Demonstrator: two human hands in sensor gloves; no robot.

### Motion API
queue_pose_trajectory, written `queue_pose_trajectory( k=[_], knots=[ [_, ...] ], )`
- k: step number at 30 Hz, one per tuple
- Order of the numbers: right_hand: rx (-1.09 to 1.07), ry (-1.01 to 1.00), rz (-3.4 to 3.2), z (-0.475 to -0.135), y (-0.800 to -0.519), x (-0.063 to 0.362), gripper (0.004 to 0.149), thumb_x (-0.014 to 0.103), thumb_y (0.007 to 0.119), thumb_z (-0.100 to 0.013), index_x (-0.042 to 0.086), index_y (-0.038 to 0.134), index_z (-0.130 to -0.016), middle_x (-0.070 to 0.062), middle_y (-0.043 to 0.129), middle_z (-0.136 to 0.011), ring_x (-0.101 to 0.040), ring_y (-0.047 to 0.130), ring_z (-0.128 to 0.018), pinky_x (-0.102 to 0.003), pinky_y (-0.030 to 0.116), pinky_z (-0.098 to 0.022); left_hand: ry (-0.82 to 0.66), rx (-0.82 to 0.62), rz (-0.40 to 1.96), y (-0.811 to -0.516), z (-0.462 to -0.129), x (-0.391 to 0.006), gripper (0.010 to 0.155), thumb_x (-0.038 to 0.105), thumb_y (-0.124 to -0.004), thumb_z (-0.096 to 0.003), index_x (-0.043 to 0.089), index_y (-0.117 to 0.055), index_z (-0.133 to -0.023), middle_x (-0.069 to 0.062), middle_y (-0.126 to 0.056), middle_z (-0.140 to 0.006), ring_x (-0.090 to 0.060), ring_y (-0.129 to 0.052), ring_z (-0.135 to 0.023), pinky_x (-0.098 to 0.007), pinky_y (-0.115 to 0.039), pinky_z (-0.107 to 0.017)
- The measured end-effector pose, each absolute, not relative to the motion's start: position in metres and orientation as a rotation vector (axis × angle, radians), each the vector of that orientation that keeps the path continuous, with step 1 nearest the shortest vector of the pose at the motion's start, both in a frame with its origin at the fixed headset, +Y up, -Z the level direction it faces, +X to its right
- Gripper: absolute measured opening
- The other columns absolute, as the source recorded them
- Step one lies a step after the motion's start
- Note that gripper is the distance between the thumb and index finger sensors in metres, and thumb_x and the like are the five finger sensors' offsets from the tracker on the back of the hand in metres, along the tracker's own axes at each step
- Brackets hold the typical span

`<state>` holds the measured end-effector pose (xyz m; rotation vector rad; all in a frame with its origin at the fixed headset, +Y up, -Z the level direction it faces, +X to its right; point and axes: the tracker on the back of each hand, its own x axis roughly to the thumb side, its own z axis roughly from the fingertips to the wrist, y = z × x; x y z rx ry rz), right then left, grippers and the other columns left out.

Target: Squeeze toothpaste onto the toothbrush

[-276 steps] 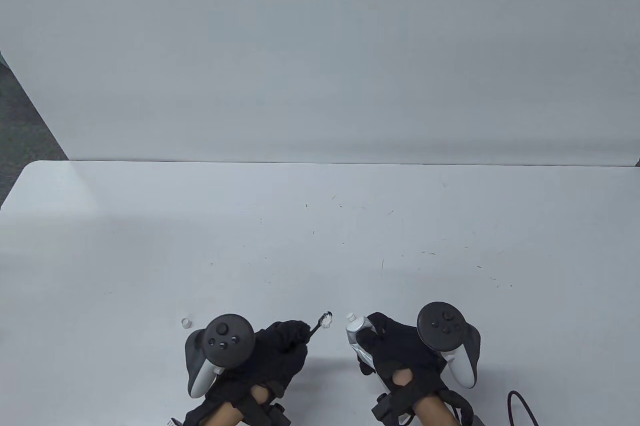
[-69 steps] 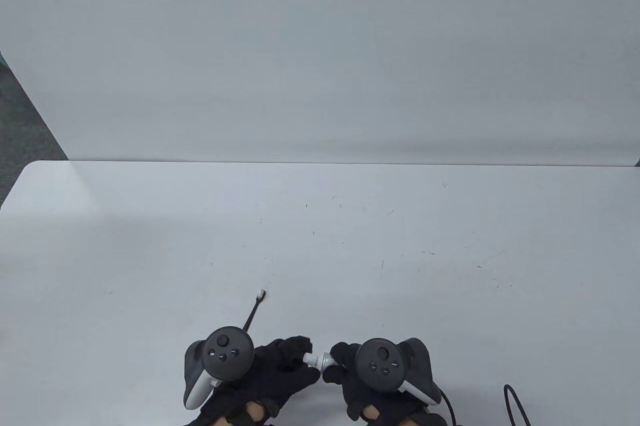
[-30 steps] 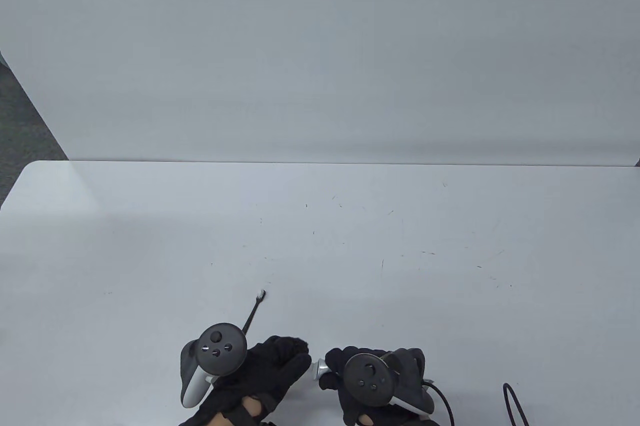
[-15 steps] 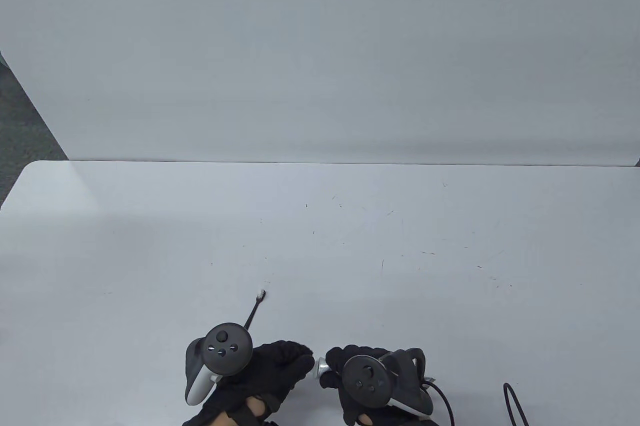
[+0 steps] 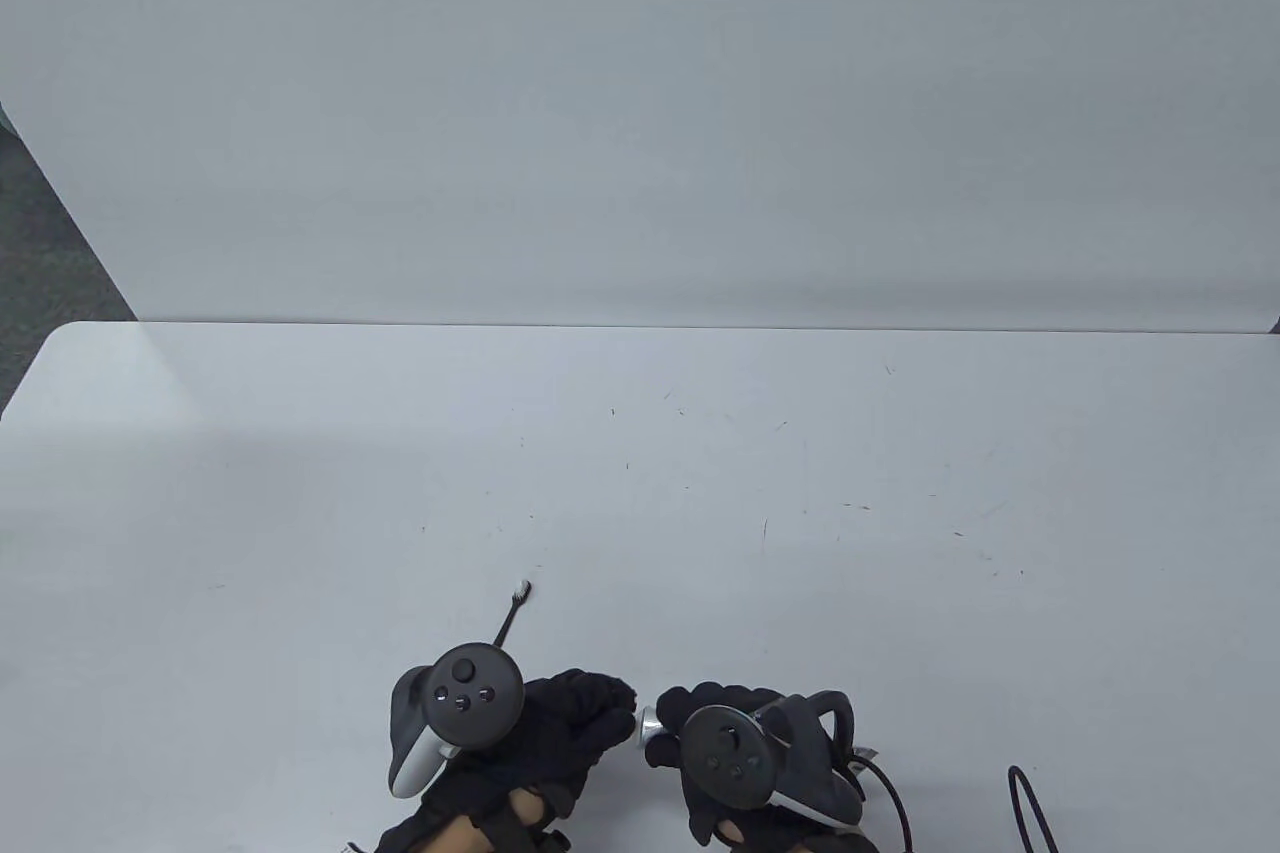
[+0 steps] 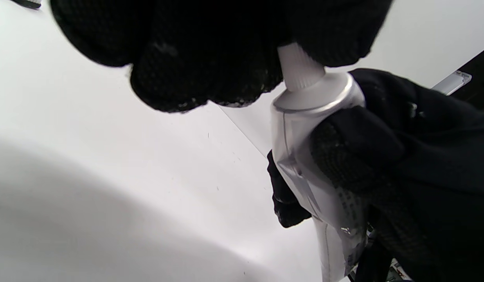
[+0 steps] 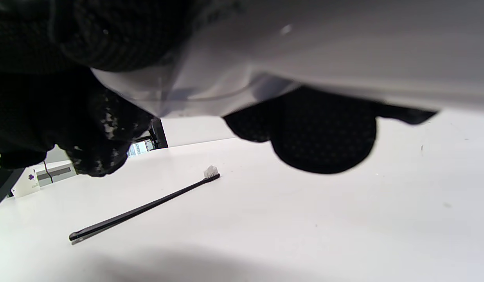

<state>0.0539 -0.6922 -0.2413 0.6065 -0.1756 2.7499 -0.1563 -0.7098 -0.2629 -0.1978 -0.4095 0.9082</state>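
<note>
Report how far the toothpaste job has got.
Done: the toothbrush lies flat on the table, held by no hand, white at its bristle end; paste cannot be confirmed. In hand: the right hand holds the toothpaste tube while the left hand grips its cap. Left: finish with the cap, set the tube down.

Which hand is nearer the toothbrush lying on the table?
Left. The left hand is just right of the toothbrush handle; the right hand, holding the toothpaste tube, sits farther right.

A scuffed white rectangular table meets a plain pale-grey wall, with dark speckled carpet floor at left.
</note>
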Motion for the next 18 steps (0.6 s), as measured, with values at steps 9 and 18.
queue_pose_trajectory(
  k=[9, 18],
  knots=[
    [0.281, -0.134, 2.416, -0.268, -0.669, 0.089, 0.041, 0.022, 0.079, -0.04, 0.001, 0.085, -0.075, -0.016, 0.077, -0.084, -0.043, 0.089, -0.063, -0.06, 0.081, -0.04, -0.222, 0.086, 0.863, -0.678, -0.27, -0.224, 0.058, 0.048, -0.077, -0.0453, 0.019, -0.073, -0.095, -0.019, -0.077, -0.094, -0.042, -0.086, -0.076, -0.064, -0.067, -0.061],
    [-0.137, 0.411, 2.209, -0.353, -0.703, 0.108, 0.042, 0.019, 0.076, -0.04, -0.005, 0.085, -0.073, -0.019, 0.082, -0.078, -0.041, 0.095, -0.052, -0.052, 0.086, -0.029, -0.088, 0.266, 0.342, -0.675, -0.278, -0.259, 0.062, 0.051, -0.076, -0.0451, 0.025, -0.065, -0.1, -0.018, -0.055, -0.11, -0.043, -0.067, -0.097, -0.067, -0.056, -0.071]
  ],
)
